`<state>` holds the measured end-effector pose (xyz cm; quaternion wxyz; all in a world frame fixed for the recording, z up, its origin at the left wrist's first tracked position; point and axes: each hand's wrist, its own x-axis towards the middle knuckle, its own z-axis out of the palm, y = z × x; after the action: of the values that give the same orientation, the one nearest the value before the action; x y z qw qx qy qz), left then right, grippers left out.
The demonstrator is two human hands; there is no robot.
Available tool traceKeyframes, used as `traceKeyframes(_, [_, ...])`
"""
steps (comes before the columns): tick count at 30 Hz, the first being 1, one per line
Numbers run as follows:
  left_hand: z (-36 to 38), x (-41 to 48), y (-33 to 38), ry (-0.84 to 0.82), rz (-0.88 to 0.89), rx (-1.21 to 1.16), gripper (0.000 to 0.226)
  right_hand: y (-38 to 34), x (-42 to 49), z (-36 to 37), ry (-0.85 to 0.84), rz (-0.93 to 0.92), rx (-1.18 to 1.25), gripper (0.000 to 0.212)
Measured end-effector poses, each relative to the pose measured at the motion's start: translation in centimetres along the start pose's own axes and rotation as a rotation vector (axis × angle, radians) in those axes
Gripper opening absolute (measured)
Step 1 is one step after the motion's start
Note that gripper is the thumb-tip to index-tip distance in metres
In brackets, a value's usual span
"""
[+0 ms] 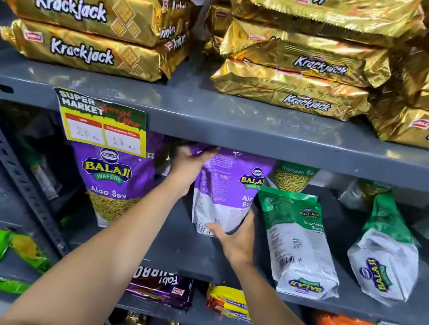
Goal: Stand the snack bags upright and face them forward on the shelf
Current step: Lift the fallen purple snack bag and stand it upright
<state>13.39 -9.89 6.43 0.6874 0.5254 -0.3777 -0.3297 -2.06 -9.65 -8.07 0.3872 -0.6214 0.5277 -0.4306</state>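
Both my hands hold a purple Balaji Aloo Sev bag (pixel 227 190) upright on the middle grey shelf (pixel 176 246), turned partly sideways so its back panel shows. My left hand (pixel 188 168) grips its top left corner under the upper shelf. My right hand (pixel 235 235) cups its bottom edge. Left of it another purple Aloo Sev bag (pixel 111 179) stands upright, front facing out. To the right a green Ratlami Sev bag (pixel 294 241) lies upside down, back showing. A second green bag (pixel 386 256) lies tilted further right. Another Ratlami Sev bag (pixel 291 178) stands behind.
Stacks of gold Krackjack packs (pixel 88 10) fill the upper shelf (pixel 241 130). A price tag (pixel 106 124) hangs from its edge over the left purple bag. A slotted upright post (pixel 10 156) stands at left. Biscuit packs (pixel 161 286) sit on the shelf below.
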Motion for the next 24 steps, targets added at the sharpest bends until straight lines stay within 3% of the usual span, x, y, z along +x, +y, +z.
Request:
traceKeyframes(3, [0.0, 0.2, 0.3, 0.051, 0.006, 0.035, 0.01, -0.4, 0.3, 0.1, -0.035, 0.013, 0.034, 0.106])
traceKeyframes(6, [-0.1, -1.9, -0.8, 0.139, -0.065, -0.045, 0.04, -0.7, 0.2, -1.0, -0.066, 0.101, 0.271, 0.11])
traceKeyframes(8, [0.3, -5.3, -3.4, 0.339, -0.16, -0.137, 0.05, -0.9, 1.3, -1.9, -0.018, 0.204, 0.474, 0.104])
traceKeyframes(11, [1.7, -10.2, -7.8, 0.602, -0.376, -0.146, 0.038, -1.6, 4.8, -2.2, -0.022, 0.293, 0.685, 0.076])
traceKeyframes(15, [3.6, -10.8, -9.9, 0.457, -0.507, -0.103, 0.036, -1.3, 4.9, -1.2, -0.118, 0.325, 0.615, 0.066])
traceKeyframes(18, [3.7, -8.6, -9.8, 0.356, -0.473, -0.02, 0.038, -1.0, 2.5, -1.2, -0.038, 0.311, 0.498, 0.068])
traceKeyframes(24, [1.4, -4.5, -10.2, 0.131, -0.584, 0.005, 0.059, -1.1, -1.1, -0.6, 0.111, 0.234, 0.255, 0.031])
